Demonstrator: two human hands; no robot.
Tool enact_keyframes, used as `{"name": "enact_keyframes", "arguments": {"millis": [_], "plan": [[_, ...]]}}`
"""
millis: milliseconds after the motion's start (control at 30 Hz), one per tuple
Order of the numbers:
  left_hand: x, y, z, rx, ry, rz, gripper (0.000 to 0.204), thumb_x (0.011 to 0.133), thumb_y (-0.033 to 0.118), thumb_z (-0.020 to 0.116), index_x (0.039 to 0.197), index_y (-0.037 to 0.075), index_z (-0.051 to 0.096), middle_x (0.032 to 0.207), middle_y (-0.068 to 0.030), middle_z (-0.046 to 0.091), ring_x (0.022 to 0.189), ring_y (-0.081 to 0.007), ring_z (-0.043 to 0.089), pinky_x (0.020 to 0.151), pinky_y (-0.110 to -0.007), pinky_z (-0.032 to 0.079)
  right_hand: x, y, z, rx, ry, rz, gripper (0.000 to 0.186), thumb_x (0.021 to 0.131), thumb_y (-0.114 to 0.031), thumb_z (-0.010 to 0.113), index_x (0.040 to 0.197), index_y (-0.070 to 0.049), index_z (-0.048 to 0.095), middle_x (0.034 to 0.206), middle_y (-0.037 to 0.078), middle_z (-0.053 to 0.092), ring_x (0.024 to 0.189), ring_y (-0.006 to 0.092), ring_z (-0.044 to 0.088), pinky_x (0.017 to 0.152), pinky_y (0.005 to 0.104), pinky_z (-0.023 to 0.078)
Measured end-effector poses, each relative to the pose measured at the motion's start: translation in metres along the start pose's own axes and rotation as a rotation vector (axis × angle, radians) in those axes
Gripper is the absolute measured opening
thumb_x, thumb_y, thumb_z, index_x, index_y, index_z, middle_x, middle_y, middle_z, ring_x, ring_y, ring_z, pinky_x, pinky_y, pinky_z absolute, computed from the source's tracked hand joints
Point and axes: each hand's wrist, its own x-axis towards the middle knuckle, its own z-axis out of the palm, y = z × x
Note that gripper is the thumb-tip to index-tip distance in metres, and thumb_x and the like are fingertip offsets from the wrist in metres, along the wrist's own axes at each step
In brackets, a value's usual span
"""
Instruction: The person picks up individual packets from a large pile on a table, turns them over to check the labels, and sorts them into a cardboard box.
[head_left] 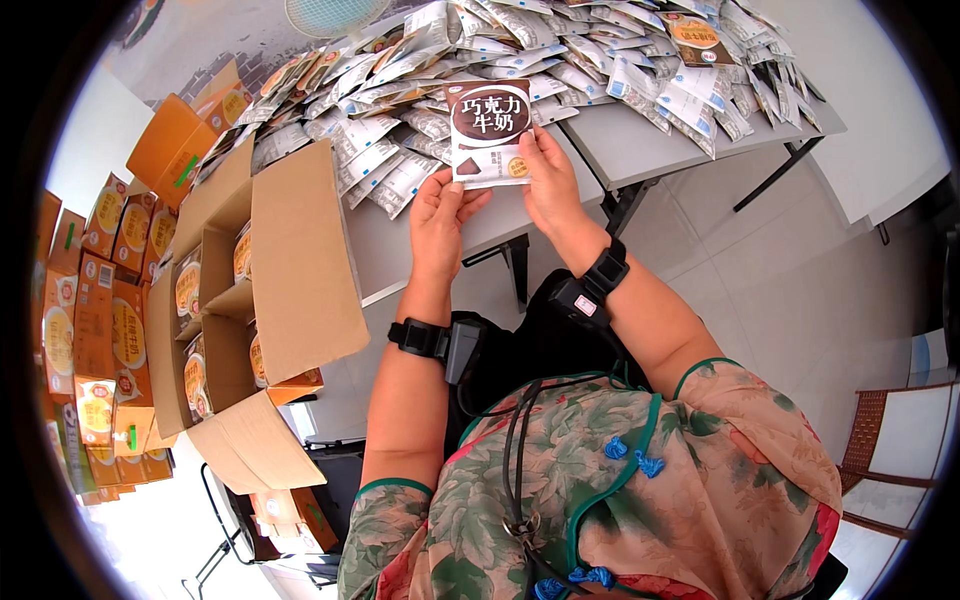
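A brown and white pouch (490,120) is held upright, printed face toward me, above the front edge of a grey table (575,190). My left hand (440,215) grips its lower left corner with the thumb on the front. My right hand (547,180) holds its right side, thumb on the front. Behind it lies a large heap of silver-white pouches (390,175) with a few brown ones among them.
At the left stands an open cardboard box (300,260) divided into compartments holding pouches, beside stacked orange cartons (125,340). An orange carton (160,150) sits behind the box. Under the tables are black legs (765,180). A woven screen (870,430) stands at the right.
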Motion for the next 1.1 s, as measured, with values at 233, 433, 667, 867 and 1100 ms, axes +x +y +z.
{"name": "enact_keyframes", "arguments": {"millis": [233, 433, 667, 867, 1100], "plan": [[0.0, -0.003, 0.001, 0.049, 0.029, 0.018, 0.022, 0.094, 0.011, 0.044, 0.108, -0.006, 0.048, 0.103, -0.0137, 0.059, 0.088, -0.0212, 0.062, 0.083, -0.034, 0.052, 0.001, 0.001, -0.001, 0.007, 0.003, 0.011, 0.031, 0.095, -0.019, 0.047, 0.119, -0.001, 0.047, 0.109, 0.005, 0.057, 0.099, 0.011, 0.055, 0.087, 0.0269, 0.043], [0.0, -0.003, 0.001, 0.059, 0.04, 0.039, 0.021, 0.094, 0.01, 0.043, 0.106, -0.006, 0.049, 0.101, -0.0132, 0.059, 0.087, -0.0207, 0.063, 0.082, -0.034, 0.053, 0.001, 0.002, -0.003, -0.007, -0.015, 0.009, 0.032, 0.094, -0.019, 0.047, 0.12, 0.0, 0.046, 0.11, 0.006, 0.057, 0.1, 0.0114, 0.054, 0.088, 0.0272, 0.043], [0.001, -0.003, -0.001, 0.03, 0.036, 0.018, 0.023, 0.095, 0.012, 0.042, 0.108, -0.006, 0.049, 0.102, -0.0142, 0.06, 0.087, -0.0218, 0.063, 0.082, -0.035, 0.052, 0.001, 0.002, -0.003, -0.007, -0.021, 0.007, 0.032, 0.095, -0.019, 0.046, 0.121, 0.0, 0.045, 0.11, 0.006, 0.057, 0.1, 0.0116, 0.054, 0.088, 0.0273, 0.043], [0.002, 0.007, 0.002, -0.089, 0.003, -0.122, 0.029, 0.095, 0.017, 0.043, 0.111, -0.006, 0.048, 0.104, -0.0157, 0.059, 0.088, -0.0233, 0.063, 0.081, -0.035, 0.053, -0.001, -0.001, -0.001, 0.001, -0.03, 0.013, 0.033, 0.094, -0.019, 0.047, 0.121, 0.0, 0.045, 0.111, 0.006, 0.056, 0.1, 0.0118, 0.054, 0.088, 0.0272, 0.043], [0.006, 0.015, -0.002, -0.058, -0.152, -0.213, 0.027, 0.09, 0.01, 0.05, 0.115, -0.001, 0.049, 0.11, -0.0087, 0.058, 0.095, -0.0181, 0.06, 0.08, -0.032, 0.054, -0.004, -0.001, 0.001, -0.113, -0.108, 0.0, 0.039, 0.093, -0.021, 0.049, 0.124, 0.001, 0.043, 0.107, 0.006, 0.057, 0.097, 0.0099, 0.053, 0.085, 0.0238, 0.043]]}}
